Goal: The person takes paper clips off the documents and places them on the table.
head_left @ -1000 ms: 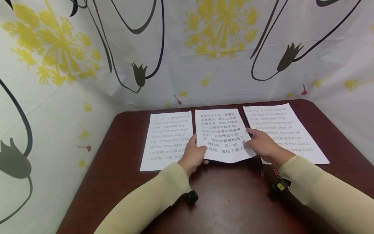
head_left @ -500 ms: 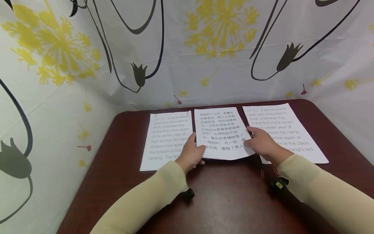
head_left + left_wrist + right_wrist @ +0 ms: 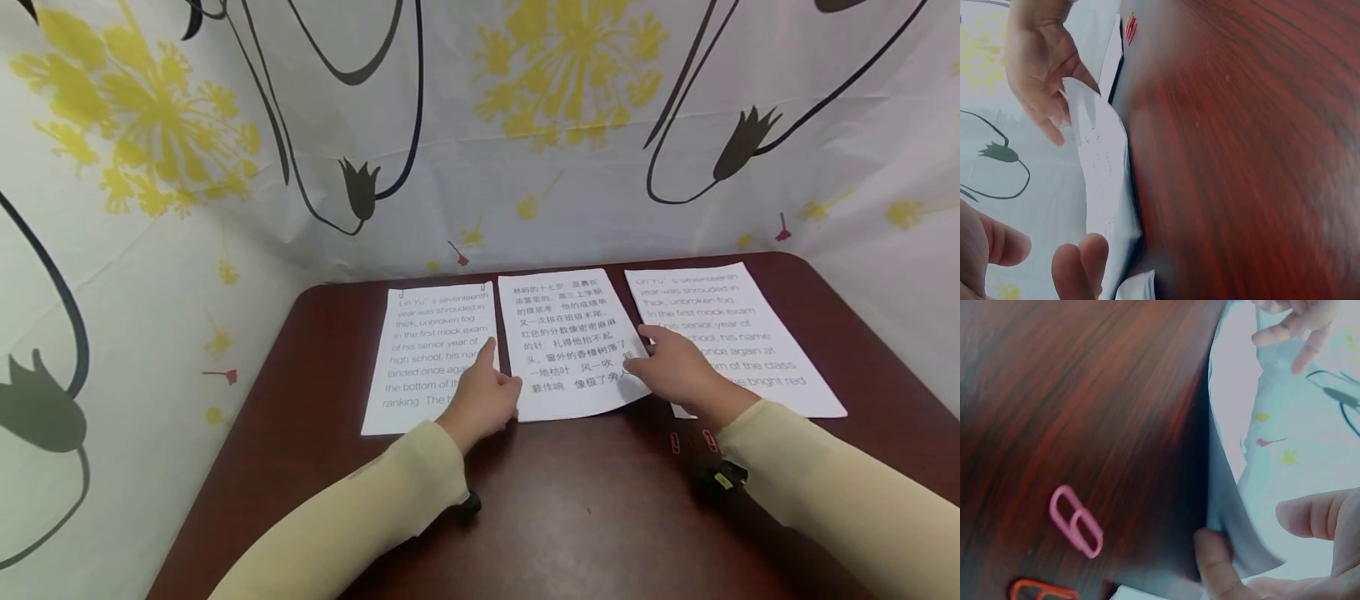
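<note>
A stack of printed paper (image 3: 562, 333) with Chinese text lies between two English-text stacks; its right edge is lifted and bends upward. My right hand (image 3: 675, 367) holds that edge, thumb above and fingers beneath. In the right wrist view the lifted paper (image 3: 1235, 531) shows its underside by my fingers. Beside the stack's left edge is my left hand (image 3: 483, 396), over the left paper stack (image 3: 423, 358). Its thumb and fingers stand apart with nothing between them in the left wrist view, near the paper (image 3: 1104, 169).
The right paper stack (image 3: 772, 333) lies partly under my right hand. Near the table's right side are a red paper clip (image 3: 675, 443) and a pink paper clip (image 3: 709, 440). Clips sit on the left stack's top edge. A patterned cloth (image 3: 465, 192) hangs behind the dark red table (image 3: 562, 517).
My left hand has let go of the middle stack and moved slightly left. The stack's left side has lowered onto the table, while my right hand still holds its right edge.
</note>
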`<state>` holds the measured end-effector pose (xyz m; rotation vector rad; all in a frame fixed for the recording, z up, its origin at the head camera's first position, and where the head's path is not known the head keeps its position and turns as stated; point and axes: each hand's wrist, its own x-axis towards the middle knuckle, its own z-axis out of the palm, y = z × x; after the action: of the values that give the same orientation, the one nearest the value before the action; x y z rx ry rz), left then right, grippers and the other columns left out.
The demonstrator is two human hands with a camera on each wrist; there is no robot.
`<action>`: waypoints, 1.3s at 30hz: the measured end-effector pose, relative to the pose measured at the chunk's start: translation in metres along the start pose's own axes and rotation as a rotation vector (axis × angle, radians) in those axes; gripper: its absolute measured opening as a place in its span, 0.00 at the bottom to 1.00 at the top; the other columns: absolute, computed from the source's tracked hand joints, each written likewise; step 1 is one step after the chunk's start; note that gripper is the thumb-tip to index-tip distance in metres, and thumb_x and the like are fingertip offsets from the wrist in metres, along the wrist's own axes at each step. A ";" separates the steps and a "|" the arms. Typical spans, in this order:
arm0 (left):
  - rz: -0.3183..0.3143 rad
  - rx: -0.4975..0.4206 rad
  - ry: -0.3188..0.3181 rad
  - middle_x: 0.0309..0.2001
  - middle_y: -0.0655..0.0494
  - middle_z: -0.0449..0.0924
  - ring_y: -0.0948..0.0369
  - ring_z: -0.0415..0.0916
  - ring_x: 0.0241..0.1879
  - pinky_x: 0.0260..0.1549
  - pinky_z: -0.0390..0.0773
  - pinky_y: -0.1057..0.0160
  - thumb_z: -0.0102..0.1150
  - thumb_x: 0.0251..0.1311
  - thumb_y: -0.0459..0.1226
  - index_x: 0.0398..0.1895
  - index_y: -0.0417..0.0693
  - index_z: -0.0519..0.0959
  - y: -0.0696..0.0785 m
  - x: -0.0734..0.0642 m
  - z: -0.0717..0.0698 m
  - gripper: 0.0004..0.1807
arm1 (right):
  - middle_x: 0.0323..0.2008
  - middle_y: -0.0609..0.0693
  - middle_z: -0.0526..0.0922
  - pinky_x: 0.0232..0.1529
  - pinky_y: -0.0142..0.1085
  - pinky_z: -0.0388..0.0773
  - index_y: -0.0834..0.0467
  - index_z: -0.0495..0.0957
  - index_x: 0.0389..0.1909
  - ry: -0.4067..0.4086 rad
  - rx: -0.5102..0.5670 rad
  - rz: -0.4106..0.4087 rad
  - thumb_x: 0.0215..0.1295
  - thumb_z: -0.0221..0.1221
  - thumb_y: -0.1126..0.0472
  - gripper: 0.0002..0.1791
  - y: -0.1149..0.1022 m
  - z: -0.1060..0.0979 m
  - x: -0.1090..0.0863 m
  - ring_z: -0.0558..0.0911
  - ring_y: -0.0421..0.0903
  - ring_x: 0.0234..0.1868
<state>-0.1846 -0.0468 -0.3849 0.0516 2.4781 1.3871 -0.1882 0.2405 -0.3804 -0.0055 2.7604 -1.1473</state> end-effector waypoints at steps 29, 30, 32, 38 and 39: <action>-0.108 -0.027 0.370 0.73 0.40 0.65 0.45 0.67 0.71 0.70 0.68 0.41 0.56 0.73 0.44 0.86 0.53 0.46 -0.049 -0.005 -0.104 0.44 | 0.73 0.69 0.71 0.70 0.58 0.73 0.62 0.62 0.79 -0.020 0.272 -0.092 0.74 0.60 0.53 0.37 -0.084 0.065 -0.004 0.74 0.66 0.72; -0.122 -0.035 0.371 0.74 0.40 0.64 0.44 0.65 0.73 0.71 0.67 0.41 0.55 0.73 0.44 0.86 0.53 0.45 -0.051 -0.006 -0.108 0.44 | 0.73 0.69 0.71 0.71 0.58 0.73 0.61 0.62 0.79 -0.028 0.293 -0.093 0.74 0.60 0.53 0.37 -0.088 0.070 -0.003 0.74 0.66 0.73; -0.148 -0.050 0.367 0.77 0.39 0.61 0.43 0.62 0.76 0.74 0.64 0.40 0.55 0.74 0.45 0.87 0.53 0.44 -0.054 -0.007 -0.113 0.45 | 0.73 0.68 0.71 0.70 0.57 0.73 0.60 0.63 0.78 -0.034 0.332 -0.093 0.74 0.61 0.54 0.36 -0.095 0.081 -0.001 0.74 0.65 0.73; -0.199 -0.070 0.345 0.82 0.37 0.54 0.42 0.59 0.78 0.76 0.60 0.39 0.54 0.74 0.47 0.87 0.54 0.39 -0.063 -0.010 -0.125 0.47 | 0.73 0.64 0.72 0.69 0.55 0.74 0.58 0.65 0.78 -0.068 0.408 -0.062 0.72 0.62 0.54 0.36 -0.116 0.110 0.003 0.74 0.61 0.74; -0.210 -0.069 0.340 0.82 0.37 0.54 0.41 0.59 0.78 0.77 0.59 0.39 0.54 0.74 0.47 0.87 0.54 0.38 -0.065 -0.011 -0.126 0.48 | 0.74 0.63 0.72 0.69 0.55 0.74 0.58 0.65 0.78 -0.078 0.412 -0.057 0.72 0.62 0.54 0.37 -0.119 0.114 0.003 0.73 0.61 0.74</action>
<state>-0.2019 -0.1877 -0.3750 -0.4832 2.6021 1.4896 -0.1819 0.0758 -0.3765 -0.0795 2.4212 -1.6697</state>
